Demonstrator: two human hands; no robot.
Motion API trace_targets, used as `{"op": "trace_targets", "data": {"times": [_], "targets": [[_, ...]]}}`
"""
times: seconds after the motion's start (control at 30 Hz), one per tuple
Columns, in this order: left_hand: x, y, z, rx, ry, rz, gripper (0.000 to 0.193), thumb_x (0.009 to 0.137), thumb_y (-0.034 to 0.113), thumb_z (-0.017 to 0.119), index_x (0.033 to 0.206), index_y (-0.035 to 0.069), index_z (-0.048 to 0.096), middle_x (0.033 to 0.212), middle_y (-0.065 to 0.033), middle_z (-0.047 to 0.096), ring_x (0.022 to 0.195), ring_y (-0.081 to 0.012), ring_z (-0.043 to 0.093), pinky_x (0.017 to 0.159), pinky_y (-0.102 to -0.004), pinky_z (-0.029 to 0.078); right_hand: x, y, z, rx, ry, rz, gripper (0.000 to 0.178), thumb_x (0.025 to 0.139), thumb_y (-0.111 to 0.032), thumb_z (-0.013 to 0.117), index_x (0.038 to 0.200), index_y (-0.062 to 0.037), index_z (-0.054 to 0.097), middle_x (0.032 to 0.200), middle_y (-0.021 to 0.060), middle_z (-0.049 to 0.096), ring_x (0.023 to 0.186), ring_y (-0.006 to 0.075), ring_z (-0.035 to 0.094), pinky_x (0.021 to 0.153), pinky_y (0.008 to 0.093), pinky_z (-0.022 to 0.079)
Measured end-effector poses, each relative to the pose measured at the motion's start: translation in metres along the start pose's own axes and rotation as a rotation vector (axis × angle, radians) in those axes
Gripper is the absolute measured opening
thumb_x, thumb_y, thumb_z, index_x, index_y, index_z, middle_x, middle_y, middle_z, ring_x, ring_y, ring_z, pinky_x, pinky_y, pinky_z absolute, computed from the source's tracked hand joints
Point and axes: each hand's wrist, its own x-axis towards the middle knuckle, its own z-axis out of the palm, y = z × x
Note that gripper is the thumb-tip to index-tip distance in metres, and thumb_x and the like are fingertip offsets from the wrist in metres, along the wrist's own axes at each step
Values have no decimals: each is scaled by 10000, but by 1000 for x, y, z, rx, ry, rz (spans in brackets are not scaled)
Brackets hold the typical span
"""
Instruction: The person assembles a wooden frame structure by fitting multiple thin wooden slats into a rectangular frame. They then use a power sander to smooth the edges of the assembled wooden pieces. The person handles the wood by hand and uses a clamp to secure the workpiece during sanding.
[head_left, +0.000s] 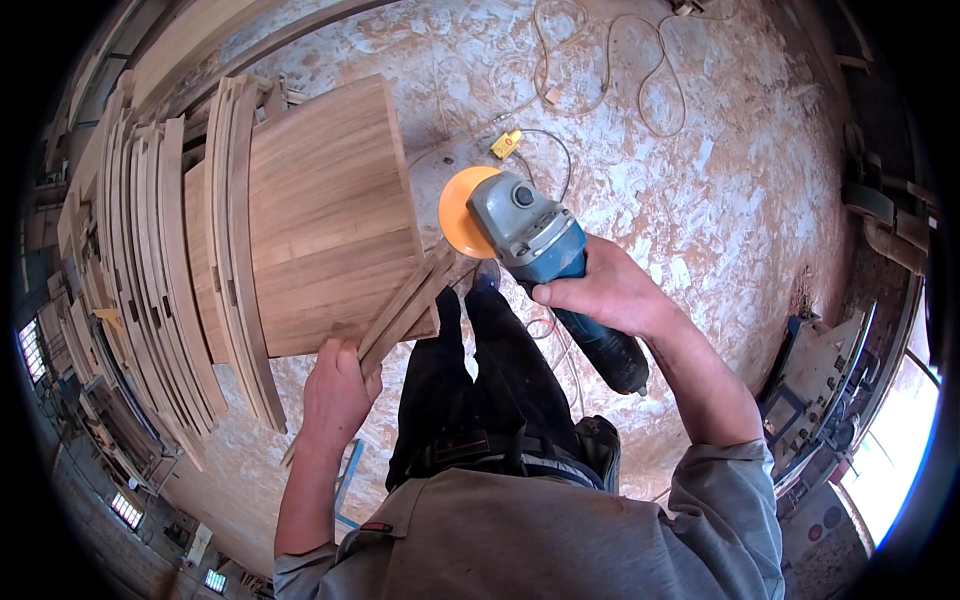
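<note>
My right hand (615, 290) is wrapped round the blue body of an angle grinder (555, 255). Its grey head points up and left, and an orange-yellow disc (464, 212) is fitted on it. Closed round the lower end of two narrow wooden strips (408, 305) is my left hand (340, 390). The strips slant up to the right, and their far ends lie close below the disc; whether they touch it I cannot tell. Beneath and behind the strips is a wide wooden panel (325, 210), its near edge by my left hand.
Several long boards (150, 260) stand stacked at the left, with more planks (190, 50) at the upper left. A yellow plug connector (506, 144) and a cable (660, 95) lie on the dusty floor (720, 220). Machinery with a panel (815, 390) stands at the right.
</note>
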Motion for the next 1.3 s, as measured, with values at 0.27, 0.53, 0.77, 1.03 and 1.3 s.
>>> {"op": "trace_targets", "data": {"times": [0.27, 0.53, 0.77, 1.03, 1.3], "targets": [[0, 0, 0, -10, -5, -5, 448, 776, 138, 759, 1115, -18, 513, 1031, -204, 573, 945, -398, 609, 759, -463, 544, -1, 2, -1, 29, 25, 21, 526, 776, -331, 806, 1149, 0, 639, 1019, 95, 686, 969, 174, 619, 925, 333, 483], [0, -2, -1, -15, 2, 15, 445, 760, 122, 765, 1102, -19, 517, 1020, -195, 564, 945, -388, 605, 754, -459, 543, 0, -2, 1, 24, 24, 3, 504, 780, -323, 802, 1126, 6, 640, 995, 82, 679, 951, 165, 610, 909, 324, 483], [2, 1, -1, -6, 6, 5, 425, 767, 132, 759, 1093, -20, 533, 1023, -187, 568, 939, -376, 610, 755, -448, 550, -2, 1, 0, 40, 34, 9, 496, 780, -321, 794, 1116, 10, 640, 984, 83, 679, 938, 169, 613, 897, 328, 487], [-6, -8, 10, -28, 51, 24, 441, 755, 154, 762, 1111, 15, 541, 1016, -183, 568, 920, -384, 621, 724, -467, 551, 2, -7, -3, 30, 66, 61, 492, 799, -314, 778, 1146, 5, 637, 1004, 73, 674, 944, 153, 599, 902, 342, 486], [47, -23, -63, 27, 433, -276, 532, 872, 264, 695, 1304, -3, 539, 952, -204, 607, 882, -398, 625, 746, -484, 530, -19, 32, -5, 274, 191, 43, 420, 795, -263, 771, 1086, 2, 622, 897, 43, 641, 782, 145, 608, 727, 329, 527]]}}
